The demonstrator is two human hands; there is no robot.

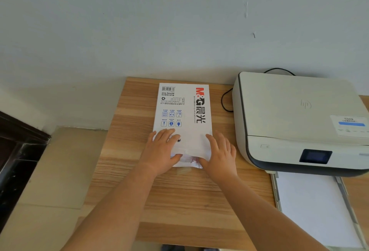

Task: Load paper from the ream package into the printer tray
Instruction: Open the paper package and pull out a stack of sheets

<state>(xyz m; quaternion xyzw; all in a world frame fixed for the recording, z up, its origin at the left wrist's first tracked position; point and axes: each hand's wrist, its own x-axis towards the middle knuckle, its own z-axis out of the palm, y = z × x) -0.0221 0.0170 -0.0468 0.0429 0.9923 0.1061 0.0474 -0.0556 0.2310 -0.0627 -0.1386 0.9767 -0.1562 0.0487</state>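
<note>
A white ream package [184, 107] with red and black print lies flat in the middle of the wooden table [131, 123], its crumpled open end toward me. My left hand [162, 151] lies on the package's near left corner, fingers spread flat, thumb at the torn end. My right hand [218, 153] lies on the near right corner, fingers straight. To the right stands a white printer [295, 119]; its paper tray [279, 197] is pulled out toward me with white sheets [313, 208] in it.
A black cable [224, 101] loops on the table between the package and the printer. A pale wall rises behind the table. Dark furniture [18, 151] and pale floor [52, 181] lie to the left.
</note>
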